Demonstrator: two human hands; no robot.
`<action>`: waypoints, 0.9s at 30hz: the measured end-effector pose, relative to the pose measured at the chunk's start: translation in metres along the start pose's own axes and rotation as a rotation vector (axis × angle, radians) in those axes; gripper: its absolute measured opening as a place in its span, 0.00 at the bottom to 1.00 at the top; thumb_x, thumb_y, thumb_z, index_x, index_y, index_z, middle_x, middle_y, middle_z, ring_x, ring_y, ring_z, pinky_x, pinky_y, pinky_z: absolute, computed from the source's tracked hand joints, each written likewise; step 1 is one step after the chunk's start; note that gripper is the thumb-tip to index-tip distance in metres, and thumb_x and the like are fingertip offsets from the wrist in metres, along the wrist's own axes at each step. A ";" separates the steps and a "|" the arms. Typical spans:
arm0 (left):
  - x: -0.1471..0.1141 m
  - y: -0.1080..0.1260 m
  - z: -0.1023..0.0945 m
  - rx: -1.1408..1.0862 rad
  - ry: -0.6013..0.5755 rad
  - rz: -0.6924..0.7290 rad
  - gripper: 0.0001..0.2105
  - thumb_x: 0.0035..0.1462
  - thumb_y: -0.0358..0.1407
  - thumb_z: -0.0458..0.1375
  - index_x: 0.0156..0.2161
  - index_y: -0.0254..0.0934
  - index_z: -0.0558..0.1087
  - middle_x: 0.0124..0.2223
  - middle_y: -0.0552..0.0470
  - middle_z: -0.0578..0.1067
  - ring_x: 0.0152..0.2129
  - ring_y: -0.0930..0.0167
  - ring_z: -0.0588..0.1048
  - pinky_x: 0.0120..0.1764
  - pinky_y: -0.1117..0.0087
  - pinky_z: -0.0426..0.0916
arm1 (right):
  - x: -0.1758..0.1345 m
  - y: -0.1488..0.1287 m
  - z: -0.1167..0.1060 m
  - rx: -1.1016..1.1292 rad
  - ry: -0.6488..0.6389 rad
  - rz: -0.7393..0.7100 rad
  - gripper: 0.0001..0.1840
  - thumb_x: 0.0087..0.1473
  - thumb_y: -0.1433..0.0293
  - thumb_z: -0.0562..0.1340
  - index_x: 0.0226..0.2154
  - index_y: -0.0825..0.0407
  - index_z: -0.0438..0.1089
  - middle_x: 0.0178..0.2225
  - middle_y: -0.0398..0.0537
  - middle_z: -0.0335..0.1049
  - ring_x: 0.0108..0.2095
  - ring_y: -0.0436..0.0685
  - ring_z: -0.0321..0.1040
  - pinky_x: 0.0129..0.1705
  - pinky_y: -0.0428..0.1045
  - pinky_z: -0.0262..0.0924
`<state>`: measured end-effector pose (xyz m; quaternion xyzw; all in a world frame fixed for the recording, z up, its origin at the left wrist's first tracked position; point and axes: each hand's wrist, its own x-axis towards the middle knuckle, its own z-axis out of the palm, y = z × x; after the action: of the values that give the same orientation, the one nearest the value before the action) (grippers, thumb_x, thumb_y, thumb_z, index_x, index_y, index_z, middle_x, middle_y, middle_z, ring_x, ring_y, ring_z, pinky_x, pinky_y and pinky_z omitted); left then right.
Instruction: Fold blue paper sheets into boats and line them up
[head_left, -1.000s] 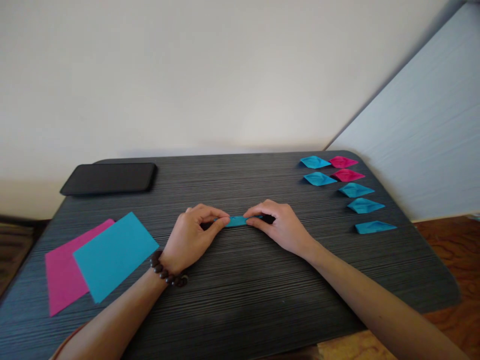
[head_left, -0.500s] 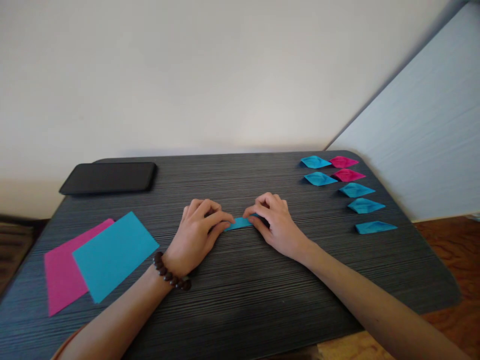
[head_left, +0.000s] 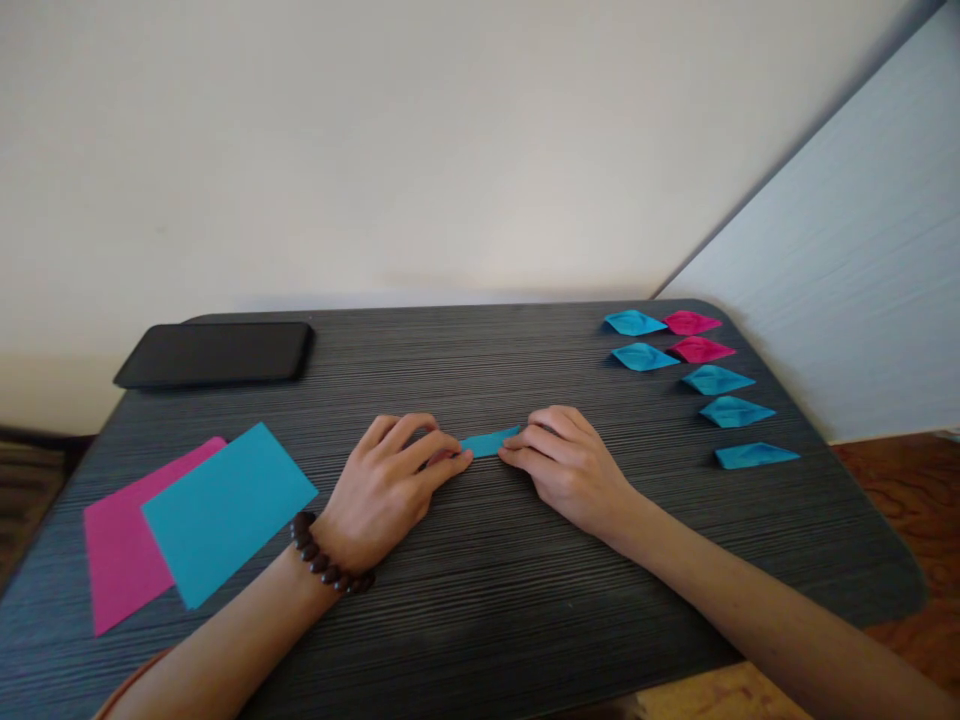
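Observation:
A narrow folded strip of blue paper (head_left: 489, 442) lies on the dark table between my hands. My left hand (head_left: 394, 475), with a dark bead bracelet at the wrist, pinches the strip's left end between thumb and fingers. At the right end, my right hand (head_left: 566, 462) is closed with thumb and fingertips on the paper. The ends of the strip are partly hidden under my fingers.
Flat blue (head_left: 229, 515) and pink (head_left: 127, 545) sheets overlap at the left. Behind them lies a black phone-like slab (head_left: 217, 355). Several folded blue paper boats (head_left: 718, 380) and two pink ones (head_left: 701, 349) line the table's right side. A wall (head_left: 450, 150) rises behind.
My right hand has shifted right and slightly down along the strip, and more of the blue paper shows. The fingers of my left hand have moved slightly lower.

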<state>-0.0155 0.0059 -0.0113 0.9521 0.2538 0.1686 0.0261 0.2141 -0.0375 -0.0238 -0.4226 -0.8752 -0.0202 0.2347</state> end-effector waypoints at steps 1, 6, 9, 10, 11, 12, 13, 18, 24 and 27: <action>0.000 0.001 0.000 0.007 0.007 -0.004 0.13 0.56 0.25 0.53 0.44 0.41 0.74 0.40 0.53 0.76 0.41 0.64 0.68 0.39 0.61 0.62 | 0.000 0.000 -0.001 -0.007 0.003 0.018 0.12 0.58 0.74 0.54 0.36 0.51 0.73 0.33 0.46 0.73 0.39 0.56 0.60 0.41 0.52 0.56; 0.002 0.004 0.001 0.023 0.037 0.021 0.12 0.56 0.24 0.51 0.41 0.36 0.74 0.43 0.51 0.76 0.43 0.62 0.68 0.39 0.61 0.65 | 0.000 -0.001 -0.003 -0.023 -0.013 0.042 0.12 0.58 0.75 0.54 0.33 0.51 0.73 0.33 0.46 0.73 0.39 0.56 0.61 0.40 0.53 0.57; 0.004 0.004 0.002 0.020 0.039 0.092 0.13 0.58 0.24 0.48 0.43 0.33 0.73 0.47 0.50 0.75 0.46 0.61 0.67 0.42 0.59 0.66 | 0.002 -0.001 -0.002 0.007 -0.012 0.001 0.13 0.58 0.76 0.53 0.38 0.52 0.73 0.40 0.45 0.73 0.42 0.56 0.61 0.42 0.53 0.57; 0.004 0.004 0.002 0.018 0.036 0.104 0.13 0.58 0.24 0.48 0.43 0.33 0.73 0.47 0.50 0.75 0.47 0.61 0.67 0.43 0.59 0.66 | 0.002 -0.001 -0.001 0.020 -0.016 -0.026 0.13 0.58 0.76 0.53 0.40 0.52 0.72 0.43 0.44 0.73 0.44 0.56 0.61 0.44 0.53 0.57; 0.004 0.005 0.002 0.018 0.032 0.106 0.13 0.58 0.24 0.48 0.43 0.33 0.73 0.47 0.50 0.75 0.47 0.61 0.67 0.43 0.58 0.66 | 0.003 -0.001 -0.001 0.029 -0.025 -0.050 0.14 0.58 0.76 0.53 0.43 0.52 0.70 0.45 0.44 0.72 0.46 0.57 0.60 0.45 0.54 0.57; 0.003 0.005 0.002 0.019 0.025 0.101 0.14 0.58 0.24 0.48 0.43 0.33 0.73 0.48 0.50 0.75 0.47 0.61 0.67 0.44 0.58 0.66 | 0.003 -0.001 0.000 0.033 -0.037 -0.067 0.15 0.58 0.76 0.53 0.45 0.51 0.69 0.47 0.44 0.71 0.48 0.57 0.60 0.45 0.54 0.56; 0.003 0.006 0.002 0.024 0.019 0.093 0.14 0.58 0.24 0.48 0.44 0.33 0.73 0.48 0.50 0.75 0.47 0.60 0.67 0.44 0.57 0.66 | 0.003 -0.001 0.000 0.032 -0.050 -0.073 0.16 0.58 0.75 0.53 0.46 0.51 0.69 0.47 0.45 0.70 0.49 0.57 0.59 0.45 0.55 0.56; -0.002 0.008 0.000 0.070 -0.003 0.020 0.17 0.54 0.23 0.49 0.47 0.38 0.72 0.49 0.54 0.74 0.45 0.59 0.68 0.42 0.56 0.67 | 0.000 -0.001 -0.001 -0.028 -0.032 0.032 0.14 0.58 0.75 0.54 0.42 0.47 0.72 0.45 0.40 0.73 0.41 0.56 0.61 0.45 0.56 0.53; -0.007 0.006 -0.002 0.070 0.028 -0.010 0.16 0.53 0.23 0.51 0.45 0.38 0.73 0.48 0.57 0.75 0.44 0.59 0.69 0.41 0.56 0.68 | -0.002 0.001 -0.002 -0.044 0.001 0.085 0.11 0.58 0.74 0.56 0.37 0.47 0.73 0.41 0.35 0.74 0.38 0.55 0.60 0.45 0.56 0.52; -0.009 0.005 -0.002 0.065 0.045 -0.014 0.15 0.54 0.24 0.52 0.44 0.38 0.73 0.47 0.56 0.76 0.44 0.60 0.70 0.40 0.57 0.69 | -0.002 0.001 -0.003 -0.029 -0.007 0.094 0.11 0.57 0.74 0.56 0.37 0.47 0.73 0.42 0.34 0.74 0.39 0.55 0.60 0.45 0.56 0.52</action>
<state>-0.0212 -0.0027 -0.0115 0.9466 0.2664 0.1813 -0.0091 0.2171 -0.0388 -0.0222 -0.4667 -0.8548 -0.0205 0.2261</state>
